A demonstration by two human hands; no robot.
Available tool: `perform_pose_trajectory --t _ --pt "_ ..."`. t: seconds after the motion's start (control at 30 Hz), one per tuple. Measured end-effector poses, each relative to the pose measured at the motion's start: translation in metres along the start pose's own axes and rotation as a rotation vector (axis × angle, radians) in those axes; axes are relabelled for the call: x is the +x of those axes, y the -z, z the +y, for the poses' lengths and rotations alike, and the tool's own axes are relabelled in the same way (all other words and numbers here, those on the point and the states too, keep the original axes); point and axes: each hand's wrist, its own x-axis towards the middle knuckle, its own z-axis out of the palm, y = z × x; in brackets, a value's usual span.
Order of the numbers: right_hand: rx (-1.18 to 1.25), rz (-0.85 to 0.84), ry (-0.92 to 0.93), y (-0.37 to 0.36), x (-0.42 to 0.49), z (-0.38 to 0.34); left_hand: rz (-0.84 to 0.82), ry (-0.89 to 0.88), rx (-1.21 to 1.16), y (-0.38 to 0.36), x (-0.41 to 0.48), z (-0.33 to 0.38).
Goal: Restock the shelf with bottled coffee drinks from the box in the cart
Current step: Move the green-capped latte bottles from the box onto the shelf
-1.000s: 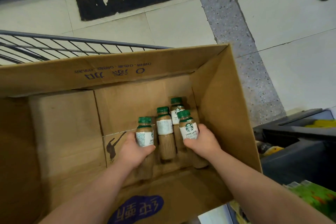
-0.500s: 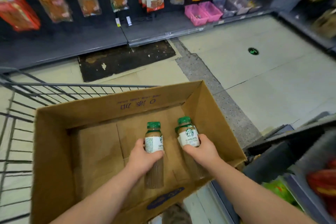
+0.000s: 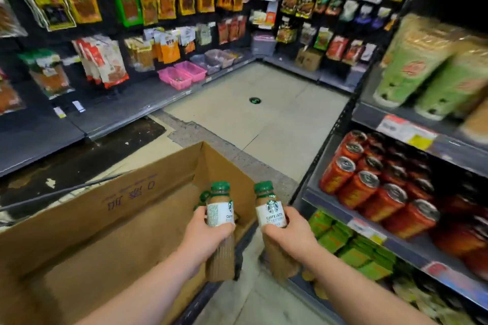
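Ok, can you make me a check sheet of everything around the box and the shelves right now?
Surface: pale tiled floor, with a dark patch on the left.
Job's things: cardboard box, open on top; left bottle and right bottle, both upright; green caps of more show behind the left one.
Clutter: nothing seen.
Hands: left hand grips the left bottle; right hand grips the right bottle.
Cables: nothing seen.
Surroundings: red cans and green packets on the right shelves; hanging snack packs and pink baskets on the left.
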Motion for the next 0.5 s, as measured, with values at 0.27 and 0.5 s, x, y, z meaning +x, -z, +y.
perform_pose_trajectory --t 0.27,0.5 --pt "0.176 0.281 -0.142 0.077 -0.081 0.065 -0.281 -0.162 0.114 -0.097 -0.057 0.036" --pt "0.251 0.498 -0.236 0.14 -0.188 0.146 -0.485 -0.248 0.182 -0.196 -0.148 0.043"
